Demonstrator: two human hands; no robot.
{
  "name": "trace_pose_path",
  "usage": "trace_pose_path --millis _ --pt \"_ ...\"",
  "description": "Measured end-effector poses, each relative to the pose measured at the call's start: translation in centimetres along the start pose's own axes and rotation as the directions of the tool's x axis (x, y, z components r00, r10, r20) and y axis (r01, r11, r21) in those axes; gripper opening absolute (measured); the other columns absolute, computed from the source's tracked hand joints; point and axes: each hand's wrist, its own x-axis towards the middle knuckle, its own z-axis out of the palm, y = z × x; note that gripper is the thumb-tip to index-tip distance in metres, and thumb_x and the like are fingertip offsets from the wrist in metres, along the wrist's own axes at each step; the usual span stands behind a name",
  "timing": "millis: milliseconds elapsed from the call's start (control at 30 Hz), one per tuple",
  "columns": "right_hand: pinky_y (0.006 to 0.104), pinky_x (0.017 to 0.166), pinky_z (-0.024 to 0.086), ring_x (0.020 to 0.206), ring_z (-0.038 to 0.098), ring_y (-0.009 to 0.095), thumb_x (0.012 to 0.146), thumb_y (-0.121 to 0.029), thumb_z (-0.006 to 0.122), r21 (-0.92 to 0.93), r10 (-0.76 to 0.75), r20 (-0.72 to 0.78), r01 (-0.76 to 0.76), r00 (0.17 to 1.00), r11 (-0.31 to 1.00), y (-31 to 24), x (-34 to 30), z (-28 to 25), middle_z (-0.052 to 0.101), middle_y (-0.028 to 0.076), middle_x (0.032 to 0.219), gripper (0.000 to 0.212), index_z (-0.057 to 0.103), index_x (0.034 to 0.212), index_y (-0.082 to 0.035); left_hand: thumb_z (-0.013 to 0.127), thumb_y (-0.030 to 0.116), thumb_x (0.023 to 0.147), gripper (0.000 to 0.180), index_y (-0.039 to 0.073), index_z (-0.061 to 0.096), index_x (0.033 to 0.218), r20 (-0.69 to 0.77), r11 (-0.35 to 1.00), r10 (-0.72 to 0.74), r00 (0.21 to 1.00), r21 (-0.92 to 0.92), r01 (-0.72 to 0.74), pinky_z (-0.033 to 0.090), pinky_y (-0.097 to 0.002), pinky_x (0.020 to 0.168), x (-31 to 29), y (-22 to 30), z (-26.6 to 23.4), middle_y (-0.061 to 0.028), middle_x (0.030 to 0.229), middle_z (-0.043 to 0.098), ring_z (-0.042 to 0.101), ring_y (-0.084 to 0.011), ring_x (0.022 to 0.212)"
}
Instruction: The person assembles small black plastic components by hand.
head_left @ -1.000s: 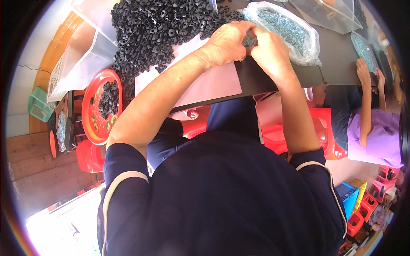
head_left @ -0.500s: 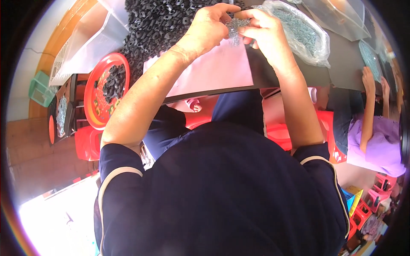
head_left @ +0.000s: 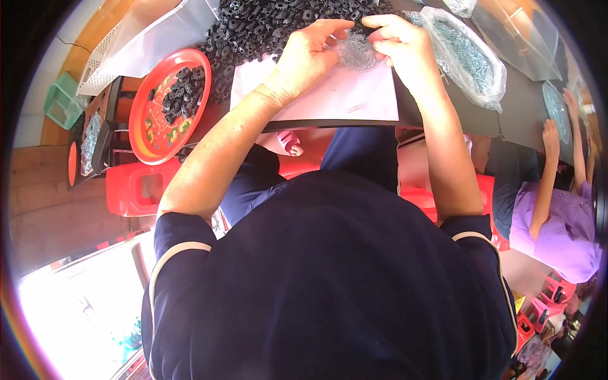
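Observation:
My left hand (head_left: 311, 54) hovers at the left side of a small heap of shiny metal pieces (head_left: 358, 52), its index finger stretched out and its thumb apart. On the heap's right is my right hand (head_left: 405, 43), index finger extended toward the left and the other fingers loosely bent; I see nothing held in it. The heap rests on a pale pink-white sheet (head_left: 316, 104) at the table's near edge. Just beyond the hands spreads a large pile of small black plastic parts (head_left: 266, 25). The metal pieces are too small to name.
Left of the sheet stands a red tray (head_left: 140, 130) with more black parts. A clear plastic bag (head_left: 496, 95) of metal pieces lies on the dark table (head_left: 468, 120) to the right. Far right, a person in a purple top (head_left: 554, 218) reaches toward another bag (head_left: 555, 107).
The metal pieces that were between my fingers now lie heaped on the sheet. My hands have moved apart, the right one further right. The view has shifted slightly.

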Motion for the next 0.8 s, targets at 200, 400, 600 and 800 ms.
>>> trace_pose_path --millis 200,400,600,800 --pt "0.034 0.064 0.052 0.07 0.065 0.02 0.078 -0.007 0.064 -0.387 -0.309 -0.059 0.263 0.949 0.884 0.7 -0.7 0.8 0.066 0.006 0.081 0.024 0.069 0.101 -0.008 0.057 -0.004 0.076 0.049 0.006 0.061 0.124 -0.055 0.932 0.206 0.977 0.316 -0.178 0.05 -0.0325 0.089 -0.6 0.3 -0.3 -0.0119 0.106 0.062 0.062 -0.0237 0.101" --pt "0.04 0.075 0.049 0.087 0.061 0.025 0.074 -0.008 0.065 -0.783 -0.483 0.189 0.428 0.855 0.451 1.5 -1.6 0.5 0.06 0.003 0.088 0.02 0.071 0.092 -0.016 0.071 0.011 0.074 0.022 0.004 0.067 0.095 0.019 0.831 0.326 0.945 0.471 -0.296 0.051 -0.0385 0.075 -4.0 3.8 -0.5 -0.0101 0.087 0.059 0.059 -0.03 0.087" --pt "0.0391 0.077 0.044 0.092 0.059 0.023 0.072 -0.004 0.066 -0.748 -0.539 0.217 0.493 0.814 0.444 1.0 -2.1 0.1 0.06 -0.001 0.092 0.029 0.072 0.096 -0.02 0.072 0.008 0.077 0.012 0.006 0.067 0.087 0.039 0.867 0.26 0.965 0.429 -0.251 0.049 -0.0334 0.068 -5.8 4.0 1.4 -0.0058 0.078 0.056 0.059 -0.0224 0.075" --pt "0.0388 0.082 0.042 0.101 0.058 0.022 0.074 -0.007 0.068 -0.777 -0.491 0.2 0.442 0.848 0.448 1.3 -2.4 -0.1 0.061 -0.002 0.101 0.028 0.071 0.099 -0.021 0.069 0.004 0.073 0.016 0.008 0.066 0.088 0.078 0.821 0.292 0.953 0.491 -0.292 0.05 -0.0353 0.068 -5.8 3.9 1.5 -0.0059 0.082 0.056 0.058 -0.0246 0.08"
